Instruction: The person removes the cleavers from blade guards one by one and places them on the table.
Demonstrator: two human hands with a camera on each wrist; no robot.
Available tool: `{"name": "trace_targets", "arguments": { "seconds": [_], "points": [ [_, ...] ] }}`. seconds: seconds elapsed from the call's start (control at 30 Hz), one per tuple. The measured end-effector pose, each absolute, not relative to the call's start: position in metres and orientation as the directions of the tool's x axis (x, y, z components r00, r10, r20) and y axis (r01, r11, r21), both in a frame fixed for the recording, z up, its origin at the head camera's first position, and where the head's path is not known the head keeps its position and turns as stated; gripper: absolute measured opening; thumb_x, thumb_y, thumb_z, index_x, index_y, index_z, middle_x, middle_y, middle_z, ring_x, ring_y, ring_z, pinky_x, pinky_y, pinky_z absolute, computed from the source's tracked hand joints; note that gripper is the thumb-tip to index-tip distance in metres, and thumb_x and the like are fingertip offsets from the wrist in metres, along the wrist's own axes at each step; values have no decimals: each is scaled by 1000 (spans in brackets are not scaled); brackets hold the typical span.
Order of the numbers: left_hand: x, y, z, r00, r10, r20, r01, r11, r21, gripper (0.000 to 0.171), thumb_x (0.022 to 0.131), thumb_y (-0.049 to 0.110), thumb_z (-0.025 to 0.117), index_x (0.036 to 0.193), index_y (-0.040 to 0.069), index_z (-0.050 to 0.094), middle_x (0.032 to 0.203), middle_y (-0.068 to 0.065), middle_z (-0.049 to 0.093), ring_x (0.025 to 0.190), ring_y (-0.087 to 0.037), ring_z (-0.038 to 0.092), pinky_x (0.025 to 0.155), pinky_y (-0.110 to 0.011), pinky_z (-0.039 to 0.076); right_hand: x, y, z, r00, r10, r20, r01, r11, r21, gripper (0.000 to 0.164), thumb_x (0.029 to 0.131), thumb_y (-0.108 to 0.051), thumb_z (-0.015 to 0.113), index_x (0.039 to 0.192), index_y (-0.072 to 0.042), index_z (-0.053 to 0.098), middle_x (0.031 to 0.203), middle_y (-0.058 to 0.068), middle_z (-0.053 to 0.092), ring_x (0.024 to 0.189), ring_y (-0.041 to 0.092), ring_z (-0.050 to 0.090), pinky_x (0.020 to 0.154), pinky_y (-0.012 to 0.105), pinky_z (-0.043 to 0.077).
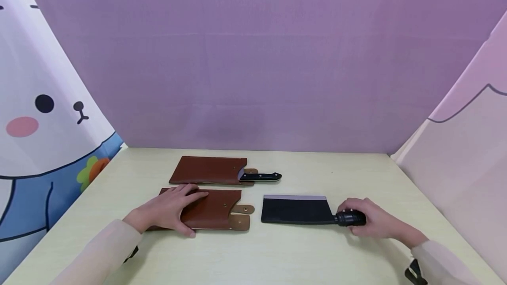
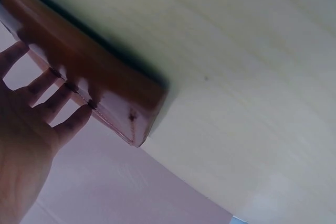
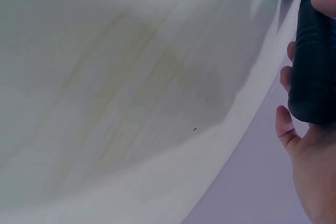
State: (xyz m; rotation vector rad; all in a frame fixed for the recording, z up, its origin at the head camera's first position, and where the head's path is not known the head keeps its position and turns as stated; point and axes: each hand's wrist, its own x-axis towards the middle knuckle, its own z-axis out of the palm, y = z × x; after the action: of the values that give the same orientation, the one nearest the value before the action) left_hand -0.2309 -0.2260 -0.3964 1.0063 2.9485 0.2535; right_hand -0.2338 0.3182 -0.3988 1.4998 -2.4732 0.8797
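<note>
The cleaver point(image 1: 295, 211) lies right of centre on the desk point(image 1: 309, 254), its blade pointing left and its handle point(image 1: 350, 218) right. The right hand point(image 1: 370, 221) grips that handle, fingers curled round it; whether the blade rests on the desk or sits slightly above it, I cannot tell. A pale strip runs along the blade's far long edge.

The left hand point(image 1: 172, 208) is spread across the left part of the front sheath point(image 1: 214, 208), thumb at the near edge and fingers reaching over to the far one, rather straight. In the left wrist view the fingertips meet the sheath's long edge. Two straps point(image 1: 239, 222) stick out from its right end, facing the blade's left end across a short gap of desk.

The back sheath point(image 1: 210, 170) lies just behind, parallel, with only a thin strip of desk between. A knife point(image 1: 261, 177) sits in it, handle jutting out right, clear of the cleaver.

Behind the back sheath, a narrow band of desk runs to the purple cloth point(image 1: 277, 69). The widest open room is in front, between the two hands; more desk stretches behind the cleaver.
</note>
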Motion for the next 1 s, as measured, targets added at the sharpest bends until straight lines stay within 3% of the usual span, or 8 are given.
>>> {"name": "trace_targets", "arguments": {
  "seconds": [0.2, 1.0],
  "points": [
    [-231, -226, -397, -791, 611, 38, 608, 777, 162, 99, 58, 78, 61, 138, 22, 40, 134, -7, 39, 121, -26, 40, 92, -54, 38, -233, 316, -396, -469, -774, 425, -867, 312, -389, 53, 51, 10, 72, 99, -9, 59, 81, -3, 61, 67, 6, 54, 60, 18, 41],
    [-230, -227, -398, -787, 616, 37, 613, 774, 159, 101, 59, 79, 59, 139, 21, 39, 134, -8, 39, 123, -27, 38, 93, -56, 35, -238, 321, -405, -526, -759, 384, -850, 453, -268, 54, 56, -3, 78, 103, -20, 60, 90, -10, 59, 78, 3, 53, 66, 24, 40]
  ]
}}
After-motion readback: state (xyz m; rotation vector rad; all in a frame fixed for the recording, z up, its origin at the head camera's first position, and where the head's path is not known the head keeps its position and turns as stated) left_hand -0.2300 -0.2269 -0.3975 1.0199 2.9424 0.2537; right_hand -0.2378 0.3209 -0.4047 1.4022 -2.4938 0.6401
